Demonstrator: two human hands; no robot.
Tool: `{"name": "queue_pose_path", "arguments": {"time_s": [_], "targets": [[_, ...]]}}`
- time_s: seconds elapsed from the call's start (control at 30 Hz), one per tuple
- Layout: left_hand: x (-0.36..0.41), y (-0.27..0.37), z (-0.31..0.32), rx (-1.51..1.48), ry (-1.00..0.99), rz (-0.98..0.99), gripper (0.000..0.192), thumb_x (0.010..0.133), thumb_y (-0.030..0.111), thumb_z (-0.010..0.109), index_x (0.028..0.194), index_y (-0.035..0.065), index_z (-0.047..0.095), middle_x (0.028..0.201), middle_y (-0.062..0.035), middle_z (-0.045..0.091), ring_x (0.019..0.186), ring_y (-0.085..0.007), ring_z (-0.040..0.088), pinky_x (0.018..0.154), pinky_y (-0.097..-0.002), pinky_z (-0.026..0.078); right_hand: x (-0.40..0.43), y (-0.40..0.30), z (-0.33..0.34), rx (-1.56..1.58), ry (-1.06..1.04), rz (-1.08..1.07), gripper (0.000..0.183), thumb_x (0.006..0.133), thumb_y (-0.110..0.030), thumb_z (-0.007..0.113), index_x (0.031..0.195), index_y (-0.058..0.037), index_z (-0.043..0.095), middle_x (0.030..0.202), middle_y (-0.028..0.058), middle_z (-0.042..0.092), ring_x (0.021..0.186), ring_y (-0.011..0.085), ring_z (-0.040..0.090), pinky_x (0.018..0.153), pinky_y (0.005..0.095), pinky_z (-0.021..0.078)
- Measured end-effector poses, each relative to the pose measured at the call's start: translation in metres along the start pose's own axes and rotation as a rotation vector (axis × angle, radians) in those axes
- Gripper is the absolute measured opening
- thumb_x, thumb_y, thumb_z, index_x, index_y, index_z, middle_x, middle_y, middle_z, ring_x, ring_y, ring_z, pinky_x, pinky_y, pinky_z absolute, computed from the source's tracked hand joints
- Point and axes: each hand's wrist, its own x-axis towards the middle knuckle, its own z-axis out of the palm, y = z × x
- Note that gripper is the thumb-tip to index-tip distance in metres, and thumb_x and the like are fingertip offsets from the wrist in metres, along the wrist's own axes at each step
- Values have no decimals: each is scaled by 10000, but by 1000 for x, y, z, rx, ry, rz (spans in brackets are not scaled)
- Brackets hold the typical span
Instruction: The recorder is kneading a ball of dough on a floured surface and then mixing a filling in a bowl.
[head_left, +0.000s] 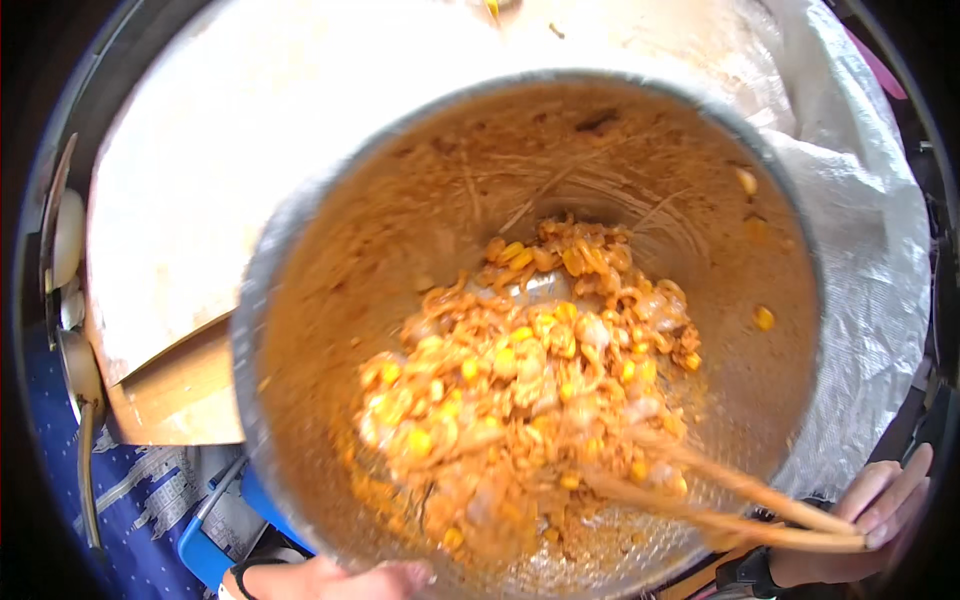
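A large metal pot (251, 360) fills the middle of the view, its mouth tilted towards me. Inside lies a mix of curly noodles (525, 375) with yellow corn kernels (420, 442) and pale translucent pieces, coated in orange sauce. The same sauce smears the inner walls. My left hand (352, 581) grips the near rim at the bottom, partly cut off by the frame. At the lower right my right hand (889, 499) holds a pair of wooden chopsticks (772, 514). Their far ends are blurred and sunk in the noodles.
Behind the pot is an overexposed white surface (187, 187) on a wooden edge (180, 397). Silvery woven plastic sheeting (862, 300) lies at the right. A blue patterned cloth (127, 487), a metal-handled utensil (88, 465) and a blue plastic object (202, 555) are at the lower left.
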Motion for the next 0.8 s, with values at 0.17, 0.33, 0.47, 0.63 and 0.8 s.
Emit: {"name": "queue_pose_path", "arguments": {"time_s": [0.17,0.33,0.47,0.63,0.8], "targets": [[26,10,-9,100,-145,156,363,804,90,390,1129,-70,383,1099,-161,497,1005,-215,498,877,-310,397,86,-135,-23,1954,-216,-125,203,782,-58,487,606,29,542,565,82,513,465,152,522,435,223,466],[20,7,15,-269,-215,387,364,798,81,380,1127,-75,379,1100,-165,495,995,-213,504,869,-317,405,71,-107,-18,2000,-356,104,236,818,-158,483,669,24,502,665,156,483,625,285,581,609,397,505],[20,7,16,-285,-226,417,379,789,70,374,1138,-76,363,1108,-160,486,990,-209,505,873,-323,404,61,-86,-21,1622,-314,320,265,786,-198,391,662,15,488,624,121,439,564,232,558,566,354,505],[21,11,17,-228,-205,455,430,759,60,361,1152,-105,308,1107,-214,470,981,-268,519,859,-391,425,66,-94,-25,1498,-250,323,319,811,-224,342,662,19,484,651,113,467,571,203,563,542,312,496],[19,10,21,-250,-211,484,410,761,69,364,1126,-112,324,1076,-216,488,948,-257,537,835,-362,443,78,-101,-27,1755,-173,440,351,833,-269,367,670,7,508,626,98,474,570,206,558,550,290,469]]}}
